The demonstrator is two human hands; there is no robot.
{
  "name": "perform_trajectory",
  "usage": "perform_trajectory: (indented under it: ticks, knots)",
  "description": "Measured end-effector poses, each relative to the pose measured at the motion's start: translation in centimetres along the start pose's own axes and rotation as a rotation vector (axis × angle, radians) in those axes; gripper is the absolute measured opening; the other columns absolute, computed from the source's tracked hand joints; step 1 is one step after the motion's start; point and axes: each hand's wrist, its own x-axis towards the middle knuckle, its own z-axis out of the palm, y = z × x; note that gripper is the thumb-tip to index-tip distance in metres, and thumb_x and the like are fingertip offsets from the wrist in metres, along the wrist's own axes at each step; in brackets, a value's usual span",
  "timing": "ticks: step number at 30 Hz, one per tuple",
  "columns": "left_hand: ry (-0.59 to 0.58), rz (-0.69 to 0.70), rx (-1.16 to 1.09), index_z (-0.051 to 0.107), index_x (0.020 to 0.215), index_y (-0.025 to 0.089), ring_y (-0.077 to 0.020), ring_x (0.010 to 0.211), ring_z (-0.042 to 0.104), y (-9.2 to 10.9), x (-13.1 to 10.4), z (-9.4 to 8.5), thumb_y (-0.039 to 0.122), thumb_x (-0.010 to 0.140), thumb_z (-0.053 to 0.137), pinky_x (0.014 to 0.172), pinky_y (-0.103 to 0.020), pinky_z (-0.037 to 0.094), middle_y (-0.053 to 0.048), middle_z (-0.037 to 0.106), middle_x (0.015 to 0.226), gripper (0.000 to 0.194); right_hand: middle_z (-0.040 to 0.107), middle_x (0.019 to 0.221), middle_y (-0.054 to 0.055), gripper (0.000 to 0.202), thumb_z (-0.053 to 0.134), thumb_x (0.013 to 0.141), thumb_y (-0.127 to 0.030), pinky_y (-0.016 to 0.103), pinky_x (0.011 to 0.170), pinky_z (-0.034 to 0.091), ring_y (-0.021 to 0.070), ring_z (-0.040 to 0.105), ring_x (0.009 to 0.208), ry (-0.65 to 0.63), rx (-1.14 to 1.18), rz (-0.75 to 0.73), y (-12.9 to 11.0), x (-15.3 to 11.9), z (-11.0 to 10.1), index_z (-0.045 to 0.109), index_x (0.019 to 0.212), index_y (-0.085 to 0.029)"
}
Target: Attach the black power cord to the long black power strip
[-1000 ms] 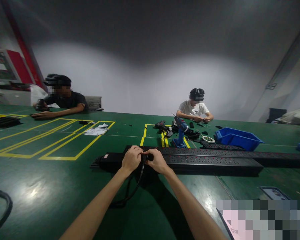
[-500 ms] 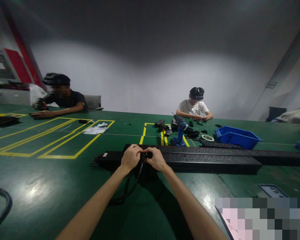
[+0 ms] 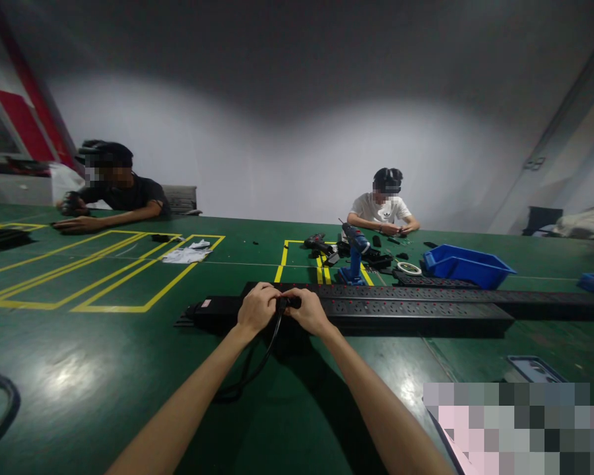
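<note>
Two long black power strips [image 3: 406,309] with rows of sockets and small red marks lie side by side across the table in front of me. Over the near strip's left part, my right hand [image 3: 307,311] is closed in a pinch on a black plug [image 3: 294,302]. Close against it, my left hand [image 3: 258,309] has its fingers bent together at the plug's cord end; its fingertips are partly hidden. From between the hands a black cord [image 3: 273,343] hangs down and curves left onto the table. Whether the plug sits in a socket cannot be made out.
Behind the strips stand a blue cordless drill [image 3: 355,254], a roll of tape [image 3: 408,268] and a blue bin [image 3: 468,265]. White papers [image 3: 187,252] lie left, a thick dark cable [image 3: 7,409] near left. Two people [image 3: 123,191] [image 3: 383,208] sit across the green table [image 3: 129,369].
The whole view has shifted slightly, so things sit a little higher and further left. Both hands keep their hold at the plug with almost no movement.
</note>
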Motion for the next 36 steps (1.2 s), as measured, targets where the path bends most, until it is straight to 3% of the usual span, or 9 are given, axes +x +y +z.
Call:
perform_trajectory:
  ticks: [9,15,20,23,26,31,36]
  knots:
    - [0.034,0.002,-0.028,0.072,0.085,0.021,-0.0187,0.097,0.06,-0.7,-0.3,0.7,0.012,0.082,0.045,0.089,-0.032,0.051,-0.005,0.069,0.097,0.029,0.07,0.101,0.003,0.032,0.074,0.073,-0.026,0.03,0.083,0.045,0.02,0.062,0.092,-0.005,0.025,-0.042,0.1,0.1,-0.2,0.069,0.105,-0.026]
    - [0.049,0.009,-0.05,0.07,0.082,0.021,-0.0185,0.094,0.061,-0.7,-0.3,0.9,0.012,0.081,0.047,0.09,-0.032,0.05,-0.004,0.07,0.093,0.025,0.07,0.103,0.003,0.043,0.077,0.07,-0.027,0.031,0.085,0.046,0.0209,0.063,0.096,-0.028,0.042,-0.033,-0.3,0.1,-0.4,0.065,0.111,-0.026]
    - [0.03,-0.01,-0.064,0.07,0.081,0.021,-0.0187,0.091,0.063,-0.8,-0.2,0.6,0.013,0.08,0.047,0.089,-0.032,0.05,-0.004,0.071,0.091,0.025,0.07,0.101,0.003,0.034,0.075,0.072,-0.027,0.03,0.085,0.047,0.0205,0.064,0.095,-0.035,0.029,-0.024,-0.5,0.1,-0.5,0.068,0.105,-0.025]
    - [-0.053,-0.009,-0.094,0.071,0.083,0.022,-0.0191,0.094,0.063,-1.5,0.4,0.0,0.017,0.079,0.05,0.091,-0.034,0.049,-0.003,0.072,0.092,0.022,0.071,0.1,0.002,0.033,0.074,0.073,-0.026,0.029,0.084,0.047,0.0199,0.065,0.093,-0.031,0.047,-0.016,-0.4,0.1,-0.5,0.068,0.105,-0.024]
    - [-0.172,0.016,-0.119,0.071,0.089,0.024,-0.0215,0.109,0.059,-2.6,1.3,-0.8,0.023,0.078,0.054,0.1,-0.037,0.044,-0.002,0.071,0.106,0.02,0.071,0.101,0.003,0.036,0.075,0.071,-0.027,0.029,0.083,0.048,0.0203,0.065,0.094,-0.03,0.06,-0.017,-0.4,0.1,-0.5,0.068,0.106,-0.023]
    - [-0.325,-0.202,-0.175,0.052,0.131,0.024,-0.0232,0.118,0.057,-3.7,2.9,-1.6,0.049,0.078,0.06,0.103,-0.035,0.041,-0.005,0.062,0.128,0.06,0.07,0.104,0.003,0.037,0.074,0.071,-0.027,0.031,0.085,0.048,0.0216,0.064,0.097,-0.047,0.056,-0.026,-0.7,0.0,-0.9,0.068,0.107,-0.023]
    - [-0.511,-0.326,-0.085,0.046,0.138,0.028,-0.0278,0.121,0.055,-3.4,4.2,-2.0,0.058,0.067,0.068,0.102,-0.035,0.04,-0.005,0.061,0.13,0.08,0.069,0.107,0.003,0.039,0.074,0.071,-0.025,0.033,0.089,0.047,0.0224,0.063,0.101,-0.063,0.06,-0.019,-1.0,-0.1,-1.3,0.067,0.109,-0.024]
